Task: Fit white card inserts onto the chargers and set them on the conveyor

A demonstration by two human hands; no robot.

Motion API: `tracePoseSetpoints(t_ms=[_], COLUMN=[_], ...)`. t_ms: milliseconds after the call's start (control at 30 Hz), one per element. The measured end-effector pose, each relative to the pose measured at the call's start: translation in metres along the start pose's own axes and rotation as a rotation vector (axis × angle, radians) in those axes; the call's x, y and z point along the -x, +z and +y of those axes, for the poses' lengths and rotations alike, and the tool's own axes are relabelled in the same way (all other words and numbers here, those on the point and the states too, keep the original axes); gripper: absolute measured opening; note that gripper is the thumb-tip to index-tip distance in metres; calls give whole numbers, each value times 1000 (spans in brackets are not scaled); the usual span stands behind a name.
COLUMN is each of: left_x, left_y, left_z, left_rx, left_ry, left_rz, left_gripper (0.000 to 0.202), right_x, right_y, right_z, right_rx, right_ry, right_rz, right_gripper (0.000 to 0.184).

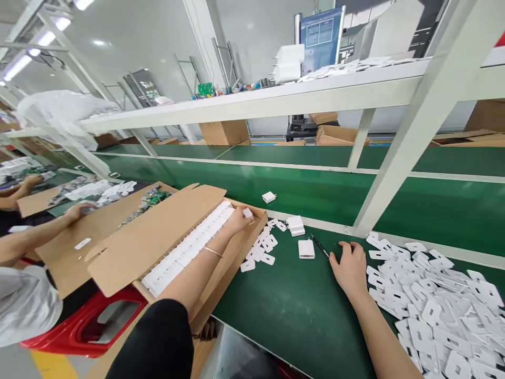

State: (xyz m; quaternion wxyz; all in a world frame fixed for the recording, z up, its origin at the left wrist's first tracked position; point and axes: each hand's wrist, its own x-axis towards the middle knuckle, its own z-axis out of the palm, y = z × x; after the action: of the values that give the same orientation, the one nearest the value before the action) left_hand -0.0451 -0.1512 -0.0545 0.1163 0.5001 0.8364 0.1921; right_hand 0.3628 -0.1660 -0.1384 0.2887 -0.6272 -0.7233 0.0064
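My left hand (pixel 235 220) reaches into the far end of a long, open cardboard box (pixel 258 218). Its fingers are closed on a white charger (pixel 248 214). Beside it in the box runs a row of white chargers (pixel 187 250). My right hand (pixel 349 266) lies on the green table with its fingers bent and apart. Near its thumb is a slim dark tool (pixel 320 246), perhaps a pen or tweezers. Two white chargers (pixel 306 249) lie between my hands, and another charger (pixel 269 197) is farther back on the green belt.
Small white plates with slots (pixel 260 250) are scattered beside the box. A large heap of them (pixel 445 310) spreads at the right. A slanted metal post (pixel 402 142) and a shelf (pixel 252 102) stand ahead. At left, a co-worker's arm (pixel 43 237) is near a red stool (pixel 90 326).
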Motion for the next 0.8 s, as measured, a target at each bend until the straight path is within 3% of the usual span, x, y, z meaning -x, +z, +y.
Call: tracePoseSetpoints(t_ms=[100,300,433,533,600,800], left_x=[-6,-14,-22,-26,-26,-26], left_y=[0,-10,-23,-28,-29,-27], left_z=[-5,-12,-25,-33,-36,-39], left_rx=[-67,-254,-326,-371,-390,-387], left_ry=[32,62,-14,-148,-178,-187], left_rz=[-1,119,172,72,34,97], left_gripper=[55,55,96,122,122,107], right_x=[-1,0,0,0,0,2], right_y=[-2,-7,-9,-10,-11,-10], right_z=[-2,-4,-4,-5,-5,-2], right_rx=[25,92,120,130,130,107], right_ry=[-19,-20,33,58,64,75], right_rz=[15,64,43,18,3,-14], right_gripper=[42,40,41,42,43,43])
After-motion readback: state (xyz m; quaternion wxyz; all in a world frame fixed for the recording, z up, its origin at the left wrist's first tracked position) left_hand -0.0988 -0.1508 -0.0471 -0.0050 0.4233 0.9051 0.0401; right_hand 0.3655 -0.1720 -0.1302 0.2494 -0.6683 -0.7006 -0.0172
